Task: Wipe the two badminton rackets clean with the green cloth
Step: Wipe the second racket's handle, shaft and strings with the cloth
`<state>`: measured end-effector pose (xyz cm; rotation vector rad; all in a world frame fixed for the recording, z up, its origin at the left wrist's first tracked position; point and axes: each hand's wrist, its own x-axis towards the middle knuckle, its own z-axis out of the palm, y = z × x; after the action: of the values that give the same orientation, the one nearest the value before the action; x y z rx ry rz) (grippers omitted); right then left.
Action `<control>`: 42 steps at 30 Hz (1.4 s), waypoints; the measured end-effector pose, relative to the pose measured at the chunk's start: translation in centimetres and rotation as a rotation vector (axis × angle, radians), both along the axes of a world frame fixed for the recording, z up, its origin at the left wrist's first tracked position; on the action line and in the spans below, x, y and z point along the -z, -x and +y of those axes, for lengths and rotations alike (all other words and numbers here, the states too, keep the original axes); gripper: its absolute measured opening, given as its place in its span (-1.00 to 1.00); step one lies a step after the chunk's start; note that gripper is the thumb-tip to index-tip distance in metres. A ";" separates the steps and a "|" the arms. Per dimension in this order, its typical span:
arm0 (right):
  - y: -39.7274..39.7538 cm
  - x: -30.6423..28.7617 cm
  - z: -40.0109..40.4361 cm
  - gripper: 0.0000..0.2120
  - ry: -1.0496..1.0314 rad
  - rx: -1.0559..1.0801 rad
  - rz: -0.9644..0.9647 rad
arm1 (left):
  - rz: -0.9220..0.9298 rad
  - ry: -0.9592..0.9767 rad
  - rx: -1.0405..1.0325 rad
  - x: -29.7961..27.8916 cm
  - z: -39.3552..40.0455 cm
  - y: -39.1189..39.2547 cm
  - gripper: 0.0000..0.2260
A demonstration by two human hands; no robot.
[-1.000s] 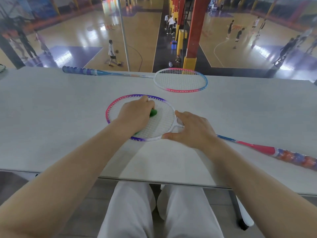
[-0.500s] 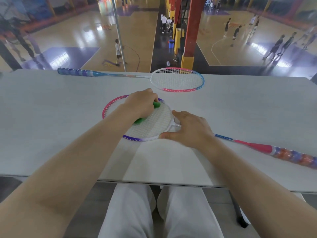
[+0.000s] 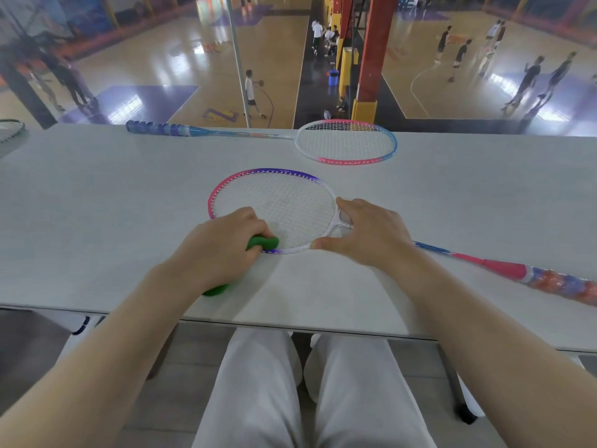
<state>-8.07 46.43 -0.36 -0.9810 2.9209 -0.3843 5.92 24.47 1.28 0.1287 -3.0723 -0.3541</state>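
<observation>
1. A person sits at a pale grey table [image 3: 97, 221], seen from a camera on their head looking down at both bare forearms and white trousers
2. The left hand [image 3: 223, 250] is closed around a bunched green cloth [image 3: 263, 243]; a fold pokes out by the fingertips and another under the wrist. The cloth presses on the near rim of the nearer racket [image 3: 274, 210], at the edge closest to the person
3. The right hand [image 3: 368, 234] is spread open and laid flat over the throat of that racket, where head meets shaft, thumb touching the frame. It likely pins the racket so it does not slide under the rubbing
4. This racket lies flat, its frame pink and purple, its shaft running off to the right to a handle wrapped in orange and blue
5. The second racket [image 3: 347, 142] lies flat at the far edge of the table, well apart from both hands, handle pointing left. It looks set aside, waiting its turn
6. The tabletop is smooth, matt and otherwise nearly bare; part of another racket head [image 3: 11, 127] shows at the far left edge
7. Beyond the table, seemingly through glass, is a sports hall below: shiny wooden courts, a red pillar [image 3: 371, 59], and small figures playing
</observation>
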 end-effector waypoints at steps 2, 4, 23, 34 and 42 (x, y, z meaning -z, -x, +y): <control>0.1 0.1 0.0 -0.11 0.003 -0.003 0.000 | 0.055 -0.049 -0.021 0.4 -0.2 -0.1 -0.80; 0.1 0.2 0.0 -0.11 0.018 0.001 -0.003 | 0.096 -0.061 -0.042 0.5 -0.3 0.7 -0.81; 0.5 0.7 0.1 0.00 0.051 0.001 -0.006 | 0.127 0.120 -0.084 -0.4 0.3 15.6 -0.75; 0.1 0.1 0.1 -0.10 0.017 -0.006 -0.004 | 0.017 0.041 0.021 -0.7 -0.4 7.6 -0.74; 0.1 0.3 0.2 -0.11 0.030 -0.019 0.001 | -0.023 -0.021 0.022 -0.6 -0.5 0.0 -0.73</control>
<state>-8.19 46.64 -0.62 -1.0128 2.9125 -0.4282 5.96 23.99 1.83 0.1004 -3.0955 -0.3880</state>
